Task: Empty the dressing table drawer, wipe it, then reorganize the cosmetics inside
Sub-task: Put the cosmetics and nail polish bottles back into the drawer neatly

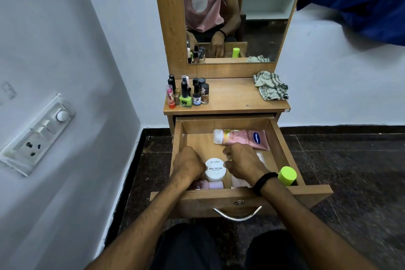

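1. The drawer (225, 125) of the dressing table (230, 97) is pulled right out towards the person, and both hands are down inside it.
2. The left hand (189, 163) sits at the near left of the drawer, knuckles up and fingers curled under, pressed against the left side of the white jar (215, 170). Whether it actually grips the jar cannot be told.
3. The right hand (245, 162) is just right of the jar, fingers curled in, fingertips close to the jar's far right rim. Whether it holds anything is hidden too. There's a black wristband (263, 182) on that wrist.
4. The jar stands upright in the near middle of the drawer, between the two hands, lid reading "NAIL POLISH".
5. At the far end of the drawer a pink Vaseline tube (241, 138) lies on its side, cap to the left.
6. The near right corner has a bottle with a lime-green cap (287, 175), standing upright.
7. A pale pink item (210, 185) lies against the near wall, just below the jar, part hidden by the left forearm.
8. Up on the table top, a cluster of nail polish bottles (189, 92) stands at the left and a checked cloth (271, 85) lies crumpled at the right.
9. The mirror (258, 28) behind them reflects both.
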